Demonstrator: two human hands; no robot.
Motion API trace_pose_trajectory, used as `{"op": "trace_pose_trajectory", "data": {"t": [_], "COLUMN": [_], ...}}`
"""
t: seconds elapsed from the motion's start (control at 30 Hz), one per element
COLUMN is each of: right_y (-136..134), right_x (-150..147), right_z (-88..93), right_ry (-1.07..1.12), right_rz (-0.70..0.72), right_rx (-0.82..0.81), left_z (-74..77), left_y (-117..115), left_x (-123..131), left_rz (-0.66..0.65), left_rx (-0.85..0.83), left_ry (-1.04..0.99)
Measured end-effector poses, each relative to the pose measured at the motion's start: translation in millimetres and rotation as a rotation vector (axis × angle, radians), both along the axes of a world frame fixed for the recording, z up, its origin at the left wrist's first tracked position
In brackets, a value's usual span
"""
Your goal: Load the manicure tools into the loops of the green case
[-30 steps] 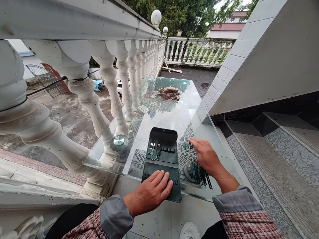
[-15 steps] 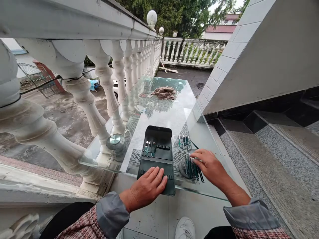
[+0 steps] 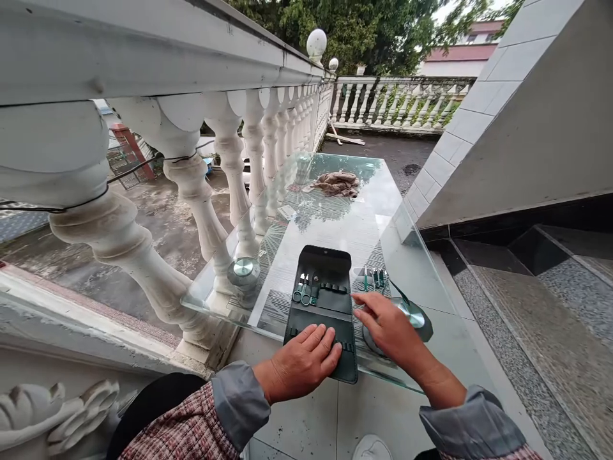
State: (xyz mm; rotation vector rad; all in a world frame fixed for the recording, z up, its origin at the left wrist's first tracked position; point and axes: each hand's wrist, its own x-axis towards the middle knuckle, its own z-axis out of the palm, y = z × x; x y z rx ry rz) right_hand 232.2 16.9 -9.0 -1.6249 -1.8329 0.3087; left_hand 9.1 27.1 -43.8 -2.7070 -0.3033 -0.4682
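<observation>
An open dark green tool case (image 3: 322,281) lies on the near end of a glass table (image 3: 335,223). Small scissors (image 3: 302,294) sit in its loops. My left hand (image 3: 304,361) rests flat on the case's lower flap, fingers spread. My right hand (image 3: 390,329) reaches toward the case's right edge, fingers pressed together; what they hold, if anything, is hidden. It covers a pile of thin dark tools. A few small green-handled tools (image 3: 373,278) lie on the glass just beyond it.
A white stone balustrade (image 3: 191,185) runs close along the table's left side. Tiled steps (image 3: 527,300) rise to the right. A crumpled brown cloth (image 3: 338,182) lies at the table's far end. Round metal fittings (image 3: 243,268) sit under the glass. My white shoe (image 3: 371,447) shows below.
My right hand went from the small tools down to the pile of thin tools, then left to the case's edge. My left hand stayed on the case. The view shifted.
</observation>
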Motion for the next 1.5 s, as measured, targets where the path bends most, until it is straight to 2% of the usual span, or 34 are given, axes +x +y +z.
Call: {"op": "trace_pose_trajectory", "data": {"t": [0.1, 0.23, 0.43, 0.7, 0.8, 0.97, 1.13, 1.23, 1.33, 1.5], "right_y": [12, 24, 35, 44, 50, 68, 76, 78, 82, 87], "right_x": [-27, -50, -61, -69, -63, -52, -60, -64, -65, -71], "right_z": [4.8, 6.8, 1.0, -8.4, -7.2, -6.7, -7.6, -7.6, -8.3, -1.8], "right_ry": [0.035, -0.063, -0.145, -0.246, -0.129, 0.169, 0.565, 0.671, 0.503, -0.067], "right_rz": [0.031, 0.023, 0.002, -0.081, -0.085, -0.174, -0.147, -0.181, -0.196, -0.262], "right_rx": [-0.095, -0.184, -0.23, -0.181, -0.191, -0.158, -0.25, -0.315, -0.399, -0.285], "left_z": [-2.2, -4.6, -5.7, -9.6, -11.1, -11.1, -8.2, -8.4, -10.1, -11.2], "left_y": [0, -1, 2, 2, 0, -1, 1, 3, 3, 2], "left_x": [-1, -2, -3, -4, -4, -5, -6, -6, -5, -5], "left_rz": [-0.007, -0.015, -0.041, -0.039, -0.025, -0.02, -0.025, -0.038, -0.038, -0.028], "left_rx": [-0.002, -0.015, -0.028, -0.004, 0.001, 0.021, 0.018, 0.013, 0.008, -0.001], "left_ry": [-0.008, -0.019, -0.032, -0.064, -0.063, -0.084, -0.07, -0.085, -0.1, -0.089]}}
